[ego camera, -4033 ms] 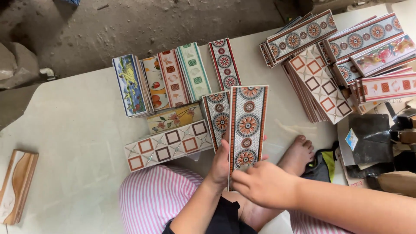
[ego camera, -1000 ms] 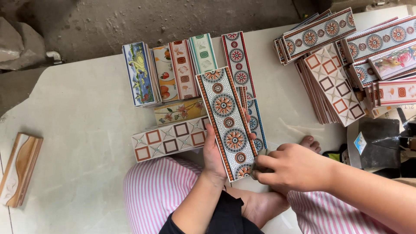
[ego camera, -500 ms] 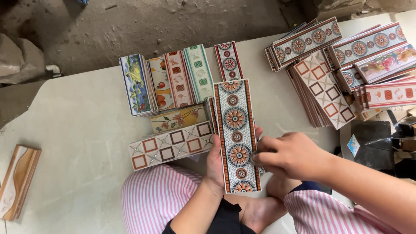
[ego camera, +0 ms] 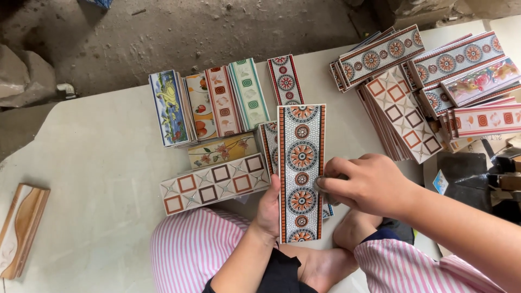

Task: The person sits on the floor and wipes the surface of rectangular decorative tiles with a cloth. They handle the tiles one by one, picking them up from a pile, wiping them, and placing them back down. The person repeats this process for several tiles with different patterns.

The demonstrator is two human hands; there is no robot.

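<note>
The left hand [ego camera: 269, 209] has its fingers curled behind the lower left edge of a long border tile [ego camera: 301, 172] patterned with orange and grey rosettes, thumb lying along that edge, so it grips the tile and holds it face up above the person's lap. The right hand [ego camera: 364, 183] comes in from the tile's right side; its fingertips [ego camera: 323, 183] are bunched together and press on the tile's right edge near its middle, pinching something small and dark that cannot be made out.

Partly hidden under the held tile lies another rosette tile [ego camera: 268, 145], and just left of that a tile with brown and red squares [ego camera: 215, 183] lies slanted. Above the squares tile sits a yellow floral tile [ego camera: 222, 150]. Farther up from the held tile stands a row of tile stacks [ego camera: 209, 106], one with a bird picture, one with fruit, one green. Well to the right of the held tile are large heaps of patterned tiles [ego camera: 420, 81]. All rest on a pale slab [ego camera: 92, 179]. Far left of the held tile, a wooden moulding piece [ego camera: 21, 228] lies at the slab's edge. Pink striped trousers [ego camera: 190, 252] and bare feet [ego camera: 325, 263] show below the tile
</note>
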